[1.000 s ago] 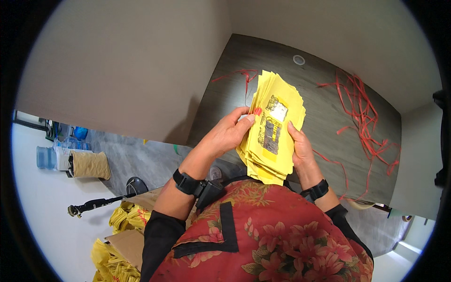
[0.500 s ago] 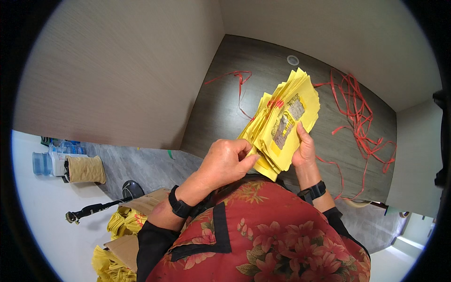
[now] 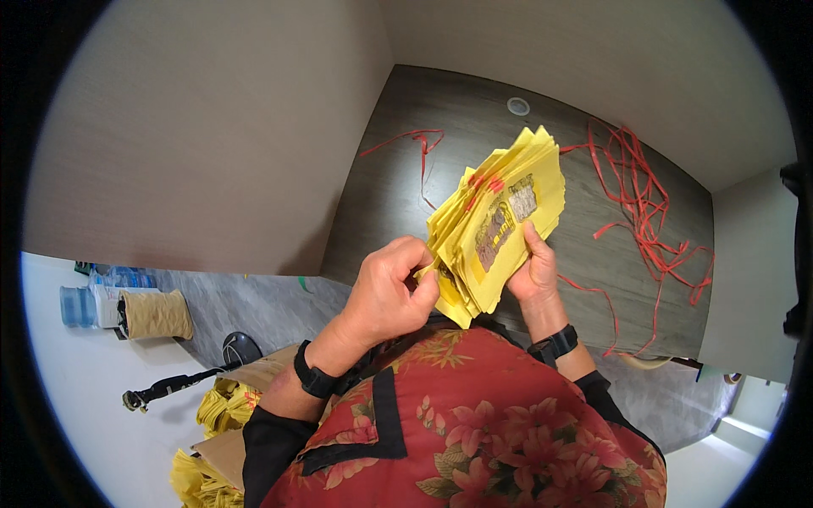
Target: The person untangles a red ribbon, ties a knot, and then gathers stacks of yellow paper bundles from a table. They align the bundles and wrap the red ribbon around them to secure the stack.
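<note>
A thick fanned stack of yellow joss paper [image 3: 538, 190] is tilted above the dark table, its top sheet bearing dark print and greyish patches. Red marks show along its left edge. My right hand [image 3: 535, 273] grips the stack from the right, thumb lying on the top sheet and the other fingers hidden beneath. At the lower left corner, my left hand [image 3: 394, 286] pinches sheet edges between bent fingers and thumb. How many sheets it holds I cannot tell.
Tangled red plastic twine [image 3: 639, 203] lies on the dark table [image 3: 457, 110] at right, with a shorter red strand [image 3: 423, 152] at left. Pale panels enclose the table. More yellow paper bundles [image 3: 224, 411] sit low at left by cardboard, near a black stand base [image 3: 243, 347].
The stack and both hands have shifted slightly left in view. My left hand has moved a little away from the stack's corner, drawing at the sheet edges.
</note>
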A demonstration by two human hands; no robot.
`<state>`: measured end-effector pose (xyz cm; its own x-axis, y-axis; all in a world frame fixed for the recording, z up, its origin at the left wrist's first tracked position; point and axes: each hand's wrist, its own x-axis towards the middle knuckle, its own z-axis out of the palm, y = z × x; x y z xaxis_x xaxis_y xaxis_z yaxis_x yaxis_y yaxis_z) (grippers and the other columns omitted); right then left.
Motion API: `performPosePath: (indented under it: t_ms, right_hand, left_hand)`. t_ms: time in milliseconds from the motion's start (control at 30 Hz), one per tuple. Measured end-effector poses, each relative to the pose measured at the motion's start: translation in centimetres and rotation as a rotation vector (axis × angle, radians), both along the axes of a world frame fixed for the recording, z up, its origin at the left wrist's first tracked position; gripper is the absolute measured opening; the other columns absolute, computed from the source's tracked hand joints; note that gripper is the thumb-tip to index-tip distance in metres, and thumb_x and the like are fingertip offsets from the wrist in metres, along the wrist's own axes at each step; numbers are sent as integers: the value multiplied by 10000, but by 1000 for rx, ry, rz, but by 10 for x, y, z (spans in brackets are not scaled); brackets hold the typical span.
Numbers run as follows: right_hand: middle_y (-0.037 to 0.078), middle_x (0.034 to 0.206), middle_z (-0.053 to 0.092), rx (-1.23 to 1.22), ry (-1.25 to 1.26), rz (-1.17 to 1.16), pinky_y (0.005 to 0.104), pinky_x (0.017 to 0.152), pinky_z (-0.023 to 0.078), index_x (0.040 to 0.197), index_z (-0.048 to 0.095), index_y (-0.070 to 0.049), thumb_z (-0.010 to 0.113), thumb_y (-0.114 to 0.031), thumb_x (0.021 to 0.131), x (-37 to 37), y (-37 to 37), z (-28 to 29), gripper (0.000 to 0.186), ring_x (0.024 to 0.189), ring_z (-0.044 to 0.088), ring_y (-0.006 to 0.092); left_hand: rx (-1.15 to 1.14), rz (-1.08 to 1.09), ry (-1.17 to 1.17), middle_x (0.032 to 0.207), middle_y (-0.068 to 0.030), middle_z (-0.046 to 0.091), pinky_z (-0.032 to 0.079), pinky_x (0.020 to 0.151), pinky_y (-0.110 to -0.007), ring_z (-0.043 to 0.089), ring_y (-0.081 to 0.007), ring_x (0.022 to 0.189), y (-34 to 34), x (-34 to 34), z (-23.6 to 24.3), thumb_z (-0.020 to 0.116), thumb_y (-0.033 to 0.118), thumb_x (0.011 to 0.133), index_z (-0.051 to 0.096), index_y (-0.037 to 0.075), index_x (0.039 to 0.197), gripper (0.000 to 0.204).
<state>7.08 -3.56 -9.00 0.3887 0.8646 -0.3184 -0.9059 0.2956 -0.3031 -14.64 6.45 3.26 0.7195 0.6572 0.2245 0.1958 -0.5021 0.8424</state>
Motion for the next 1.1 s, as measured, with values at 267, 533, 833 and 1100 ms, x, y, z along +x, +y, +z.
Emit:
performPosePath:
  t_ms: [267,533,833,1100]
  right_hand:
    - [123,1372,536,83,10,-10,500,1092,402,1422,426,-81,659,-180,921,-1,1,3,562,1258,514,309]
    - [122,1364,538,89,8,16,513,1091,390,1405,451,-86,677,-205,903,-1,-4,-3,563,1265,499,308]
    - [101,1312,594,118,52,61,483,1086,398,1344,531,-64,684,-241,905,3,-9,-3,497,1235,530,289]
    - [100,1336,575,150,-9,41,482,1087,397,1342,529,-58,697,-208,895,4,-8,-7,500,1240,523,286]
  left_hand:
    - [573,23,27,1108,-140,606,467,820,-418,569,-325,1066,-5,8,27,689,8,662,586,30,768,150]
    - [711,-86,13,1148,-176,616,447,915,-448,567,-347,1129,2,18,30,662,-23,672,554,22,765,149]
    - [560,87,-182,798,-127,642,509,649,-378,640,-317,705,1,26,16,655,-74,713,537,32,830,198]
    - [317,228,-247,724,-130,595,481,569,-374,600,-318,613,0,29,5,650,-71,772,530,34,837,172]
